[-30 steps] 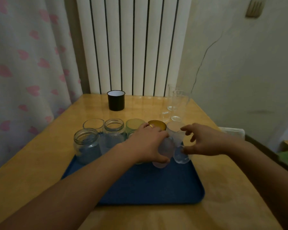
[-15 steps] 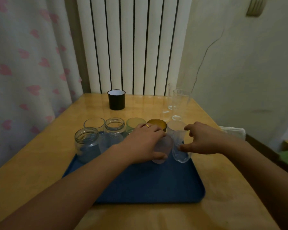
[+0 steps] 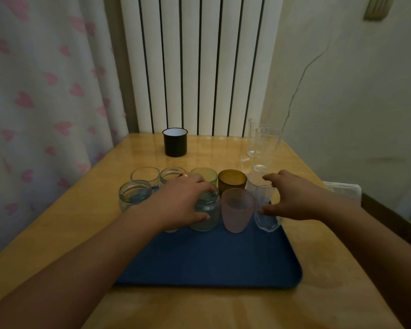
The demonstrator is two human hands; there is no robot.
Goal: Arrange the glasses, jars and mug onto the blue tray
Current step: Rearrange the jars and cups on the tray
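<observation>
Glass crowds the far half of the blue tray (image 3: 211, 262) on the wooden surface (image 3: 57, 233). At the left edge stands a clear threaded jar (image 3: 135, 195), with a tumbler (image 3: 145, 176) and another jar (image 3: 172, 176) behind it. The left hand (image 3: 179, 201) has its grip curled round a small jar (image 3: 205, 216) in the front row. Next come a frosted pink glass (image 3: 237, 210), with green (image 3: 204, 175) and amber (image 3: 231, 182) glasses behind, then a clear glass (image 3: 266, 216) that the right hand (image 3: 297, 198) flanks with fingers and thumb spread wide, seemingly touching it only lightly. Off the tray, the black mug (image 3: 175, 141) and tall clear glasses (image 3: 261, 146) wait at the back. Packed so tightly, any nudge could knock neighbours together and topple the narrow-based pink glass.
</observation>
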